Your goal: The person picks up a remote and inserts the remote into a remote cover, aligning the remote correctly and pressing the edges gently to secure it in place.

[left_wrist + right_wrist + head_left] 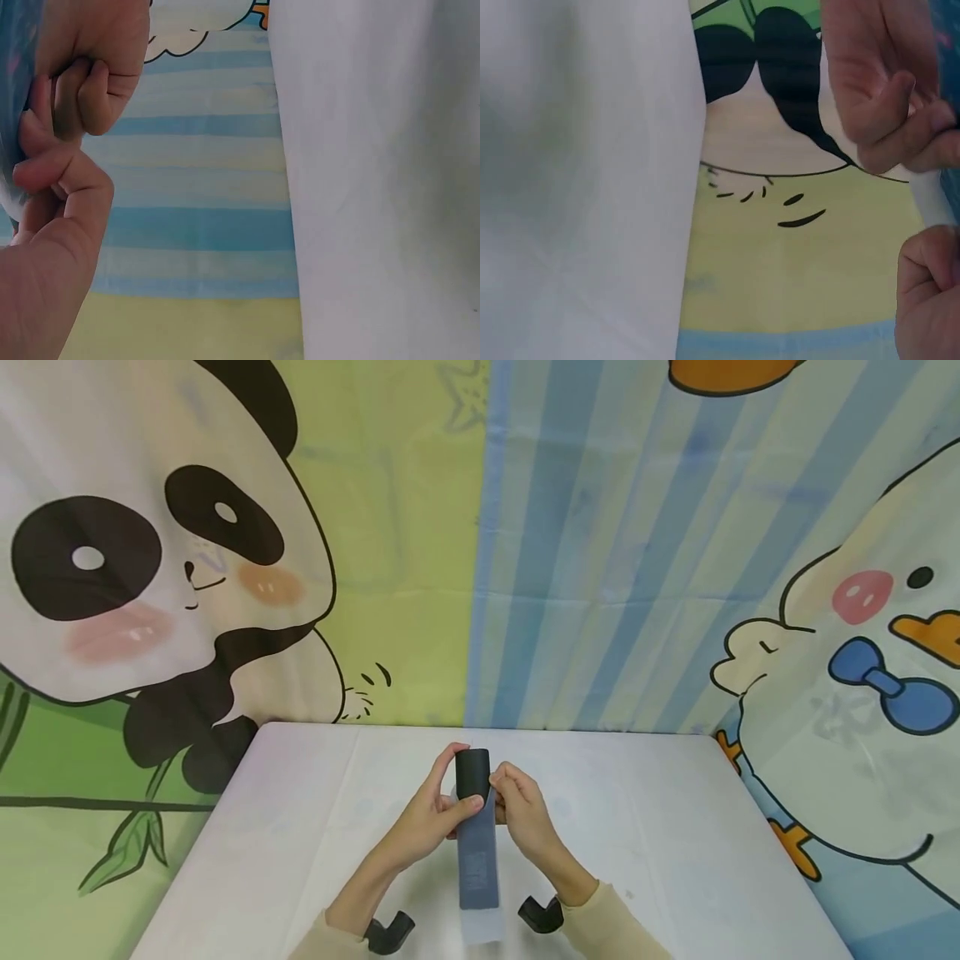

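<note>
Over the middle of the table, a long narrow blue-grey sleeve (477,868) hangs with a clear plastic lower end and faint printing. At its top stands a dark rounded piece (472,772) whose exact kind I cannot tell. My left hand (431,818) grips the dark piece and sleeve from the left, thumb across the front. From the right, my right hand (525,810) pinches the sleeve's upper edge with curled fingers. In the left wrist view, the shiny blue sleeve (19,97) shows only at the left border, beside both hands. Fingers behind it are partly hidden.
The white table (622,827) spreads under both forearms. Black wrist-worn devices (390,933) show at both wrists. Behind the table's back edge hangs a cloth backdrop (600,568) with a panda, stripes and a white bird.
</note>
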A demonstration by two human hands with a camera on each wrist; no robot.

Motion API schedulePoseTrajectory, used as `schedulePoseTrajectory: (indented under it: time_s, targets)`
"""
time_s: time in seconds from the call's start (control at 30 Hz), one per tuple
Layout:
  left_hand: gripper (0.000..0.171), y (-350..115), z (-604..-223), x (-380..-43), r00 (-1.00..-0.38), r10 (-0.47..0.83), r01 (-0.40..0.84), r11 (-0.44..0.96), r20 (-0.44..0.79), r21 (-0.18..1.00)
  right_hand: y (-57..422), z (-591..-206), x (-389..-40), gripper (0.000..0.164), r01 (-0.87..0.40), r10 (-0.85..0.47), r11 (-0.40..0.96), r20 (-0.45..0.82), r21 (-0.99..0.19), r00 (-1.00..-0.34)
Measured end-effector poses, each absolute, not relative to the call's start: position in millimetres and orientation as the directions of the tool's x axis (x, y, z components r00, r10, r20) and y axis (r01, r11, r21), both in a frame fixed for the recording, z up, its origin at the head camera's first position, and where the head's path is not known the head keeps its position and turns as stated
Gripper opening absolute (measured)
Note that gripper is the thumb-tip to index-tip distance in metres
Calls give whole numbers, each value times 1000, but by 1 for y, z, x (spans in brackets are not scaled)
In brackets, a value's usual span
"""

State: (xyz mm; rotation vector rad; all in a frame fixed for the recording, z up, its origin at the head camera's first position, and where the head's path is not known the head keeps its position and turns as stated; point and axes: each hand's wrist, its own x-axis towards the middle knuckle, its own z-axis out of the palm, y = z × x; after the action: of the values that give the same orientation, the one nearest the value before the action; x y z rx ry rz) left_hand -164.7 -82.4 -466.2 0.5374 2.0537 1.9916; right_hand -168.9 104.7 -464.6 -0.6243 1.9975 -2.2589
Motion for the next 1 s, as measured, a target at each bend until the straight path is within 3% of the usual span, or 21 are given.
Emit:
schedulePoseTrajectory:
  time_s: [0.17, 0.3, 0.43, 0.5, 0.63, 0.7, 0.83, 1.0]
  targets:
    - [74, -87, -468, -163, -926, 353, 155, 28, 135, 988, 112, -466, -172, 30, -260, -442, -74, 265, -963, -857]
    - [77, -87, -469, -162, -922, 353, 203, 83, 162, 976, 115, -470, -176, 13, -268, -434, -40, 259, -962, -863]
    - [82, -85, -470, -160, -910, 385, 219, 126, 156, 967, 114, -471, -179, 34, -253, -384, -94, 270, -963, -883]
    - [74, -84, -472, -160, -922, 361, 200, 128, 143, 971, 113, -471, -180, 40, -252, -350, -118, 277, -961, -895]
    - [38, -87, -478, -160, -947, 297, 191, 203, 125, 960, 114, -472, -181, 41, -271, -290, -124, 296, -955, -910]
    - [37, -89, -480, -160, -933, 334, 213, 202, 137, 956, 115, -472, -181, 39, -284, -303, -105, 302, -953, -904]
    - [39, -90, -481, -158, -884, 431, 239, 84, 181, 967, 118, -468, -183, 36, -323, -387, -78, 327, -943, -862]
    - [41, -87, -475, -155, -907, 363, 198, -78, 213, 977, 120, -456, -186, 36, -345, -470, -61, 332, -937, -818]
